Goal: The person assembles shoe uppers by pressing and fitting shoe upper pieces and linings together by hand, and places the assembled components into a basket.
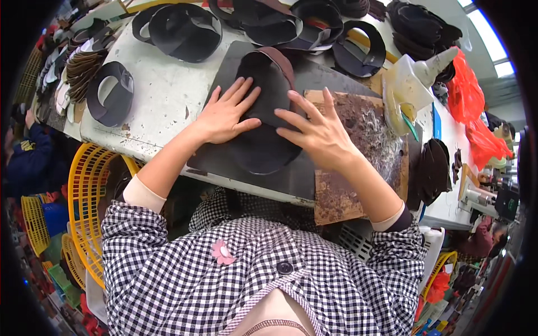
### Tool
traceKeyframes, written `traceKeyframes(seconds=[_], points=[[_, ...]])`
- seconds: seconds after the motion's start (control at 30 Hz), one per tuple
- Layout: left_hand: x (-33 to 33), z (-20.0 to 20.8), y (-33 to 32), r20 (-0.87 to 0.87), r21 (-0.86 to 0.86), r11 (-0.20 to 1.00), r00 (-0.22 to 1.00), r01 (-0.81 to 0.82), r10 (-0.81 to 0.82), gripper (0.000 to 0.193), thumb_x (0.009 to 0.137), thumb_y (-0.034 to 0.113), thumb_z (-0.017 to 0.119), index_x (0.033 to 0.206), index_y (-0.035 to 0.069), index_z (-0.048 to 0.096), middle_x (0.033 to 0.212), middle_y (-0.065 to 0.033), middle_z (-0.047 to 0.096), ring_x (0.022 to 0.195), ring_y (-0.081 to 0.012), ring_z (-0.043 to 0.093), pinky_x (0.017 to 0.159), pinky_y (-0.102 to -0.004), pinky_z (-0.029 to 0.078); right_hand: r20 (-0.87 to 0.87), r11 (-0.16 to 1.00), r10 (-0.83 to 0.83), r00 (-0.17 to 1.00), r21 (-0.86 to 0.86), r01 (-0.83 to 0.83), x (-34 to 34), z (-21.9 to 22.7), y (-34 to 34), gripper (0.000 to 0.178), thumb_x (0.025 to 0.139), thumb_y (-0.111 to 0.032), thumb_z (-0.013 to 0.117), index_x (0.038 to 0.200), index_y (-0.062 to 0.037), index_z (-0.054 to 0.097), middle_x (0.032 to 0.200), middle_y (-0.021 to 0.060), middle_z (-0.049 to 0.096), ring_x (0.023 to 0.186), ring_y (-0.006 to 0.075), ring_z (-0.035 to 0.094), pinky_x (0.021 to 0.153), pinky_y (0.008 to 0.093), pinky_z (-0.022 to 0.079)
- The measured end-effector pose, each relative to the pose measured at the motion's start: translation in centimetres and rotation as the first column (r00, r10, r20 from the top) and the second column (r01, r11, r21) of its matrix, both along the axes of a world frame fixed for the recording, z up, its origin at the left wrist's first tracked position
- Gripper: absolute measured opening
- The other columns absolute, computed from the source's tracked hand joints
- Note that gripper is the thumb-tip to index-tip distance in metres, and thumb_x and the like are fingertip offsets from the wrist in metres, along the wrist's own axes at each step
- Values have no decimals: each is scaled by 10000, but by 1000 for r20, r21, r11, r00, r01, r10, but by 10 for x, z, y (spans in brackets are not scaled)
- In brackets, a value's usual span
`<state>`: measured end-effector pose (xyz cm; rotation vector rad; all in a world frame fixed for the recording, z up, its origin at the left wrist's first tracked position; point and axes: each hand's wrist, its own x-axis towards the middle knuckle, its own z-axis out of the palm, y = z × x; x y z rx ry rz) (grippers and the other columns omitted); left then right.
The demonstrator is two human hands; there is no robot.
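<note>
A black, flat shoe upper lies on a dark board in front of me. A dark brown strip runs along its far right edge. My left hand rests flat on the left part of the black piece, fingers spread. On the right side my right hand is open too, its fingertips at the edge of the piece near the brown strip. Part of the upper is hidden under both hands.
Right of the dark board lies a glue-crusted brown board, with a cloudy plastic glue bottle at its far end. Several black ring-shaped uppers lie along the back. Another upper is at the left; a yellow basket stands below.
</note>
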<state>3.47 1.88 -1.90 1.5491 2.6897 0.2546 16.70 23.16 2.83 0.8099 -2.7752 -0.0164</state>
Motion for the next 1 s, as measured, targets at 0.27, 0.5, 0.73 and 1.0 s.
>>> traceKeyframes(seconds=[0.27,0.5,0.73,1.0], points=[[-143,-51,-15,-122,507,740,813,-442,569,643,810,490,582,1234,13,504,1272,-233,483,1217,-368,415,1025,-439,309,-549,950,-242,800,-302,80,46,109,62,102,724,-105,624,801,-69,680,851,58,668,918,270,583,859,406,424],[-178,-44,3,61,570,701,873,-429,485,376,907,239,456,1214,39,540,1064,-220,606,920,-368,609,765,-409,476,-560,746,-665,493,-528,406,182,82,221,206,730,102,571,896,4,643,894,100,644,892,230,605,817,330,462],[31,31,-44,257,70,990,956,126,-140,512,697,103,579,1201,30,529,1288,-211,475,1189,-328,471,975,-400,394,119,421,-853,508,-418,805,228,33,273,237,751,2,615,986,13,630,999,145,636,972,271,583,910,353,419],[114,6,23,43,179,978,992,106,-115,1021,606,690,634,1372,79,349,1447,-173,272,1313,-425,226,963,-475,308,-201,909,-194,960,-406,99,133,50,64,296,772,-130,622,1011,42,600,1064,192,598,1040,361,545,930,445,410]])
